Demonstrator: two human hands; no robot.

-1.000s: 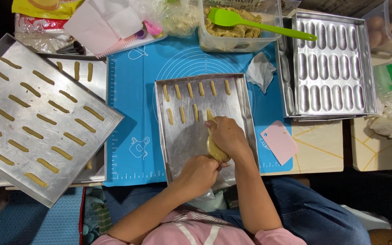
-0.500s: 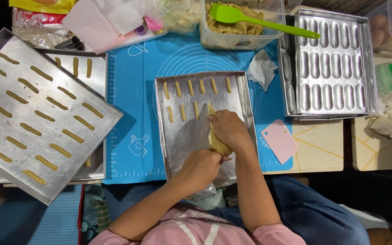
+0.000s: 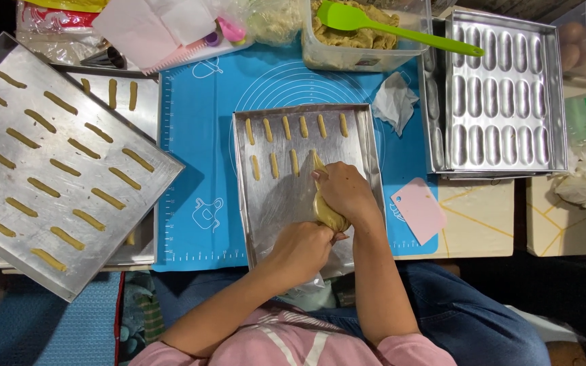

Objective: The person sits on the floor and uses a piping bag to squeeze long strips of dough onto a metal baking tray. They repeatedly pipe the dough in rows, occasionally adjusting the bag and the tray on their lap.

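Both hands' fingers are clamped on a clear piping bag (image 3: 328, 207) bulging with tan dough, tip down on the steel tray (image 3: 276, 203).

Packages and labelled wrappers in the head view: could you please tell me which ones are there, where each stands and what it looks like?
Yellow and red packet: top left edge, flat, mostly cut off.
Clear plastic bag: just below it, crinkled, reddish print.
No screens or signs.

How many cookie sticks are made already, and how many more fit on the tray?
Done: a full tray on the left, plus eight or so sticks on the middle tray. In hand: the left hand and right hand squeeze the piping bag. Left: most of the middle tray is bare.
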